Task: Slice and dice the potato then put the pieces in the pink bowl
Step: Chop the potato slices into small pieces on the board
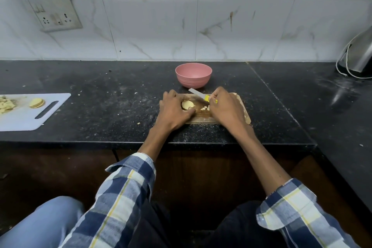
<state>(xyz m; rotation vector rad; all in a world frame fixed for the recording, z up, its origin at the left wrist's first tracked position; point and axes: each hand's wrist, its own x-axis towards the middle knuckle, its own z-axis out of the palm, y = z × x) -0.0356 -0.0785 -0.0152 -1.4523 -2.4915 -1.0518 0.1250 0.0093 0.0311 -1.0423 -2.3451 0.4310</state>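
**Holding the potato on the wooden board**

Gripping the potato [187, 104] with our left hand [173, 109], we are keeping it on the wooden board [201, 116], fingers curled round its far side and thumb pressing its near edge. Just right of it on the board, small diced pieces [205, 108] are lying. Our right hand [226, 106] is wrapping its fingers round the yellow handle of the knife [198, 94], whose pale blade is pointing off the board's far edge toward the pink bowl [193, 75]. That bowl is sitting just behind the board on the dark counter [100, 94]. Well left of the board, a white cutting board [30, 115] is carrying another potato chunk [36, 103] and peelings.
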